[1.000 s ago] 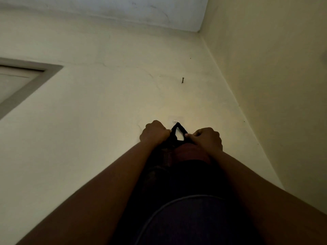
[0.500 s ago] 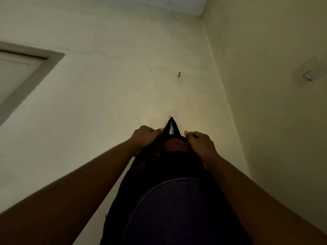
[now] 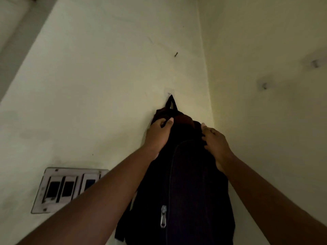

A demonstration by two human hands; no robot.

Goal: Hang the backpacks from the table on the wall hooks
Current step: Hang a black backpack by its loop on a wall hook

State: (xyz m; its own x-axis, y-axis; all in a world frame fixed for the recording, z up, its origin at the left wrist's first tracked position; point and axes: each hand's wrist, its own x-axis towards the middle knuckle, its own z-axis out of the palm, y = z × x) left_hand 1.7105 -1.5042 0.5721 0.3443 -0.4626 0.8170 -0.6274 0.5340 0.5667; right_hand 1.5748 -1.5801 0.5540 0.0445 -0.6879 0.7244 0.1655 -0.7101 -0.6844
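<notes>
Backpack (image 3: 191, 183) hangs on the wall hook (image 3: 169, 94), right edge near the corner (image 3: 207, 85).

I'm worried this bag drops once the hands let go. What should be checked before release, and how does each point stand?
1. Loop over the hook: ok, pulled taut at its tip.
2. Hook fixed firmly to the wall: cannot tell.
3. Left hand grip on the backpack top: ok.
4. Right hand holding the backpack's right shoulder: ok.
5. Weight borne by hook, not hands: cannot tell.
6. Switch panel uncovered by the backpack: ok.
</notes>
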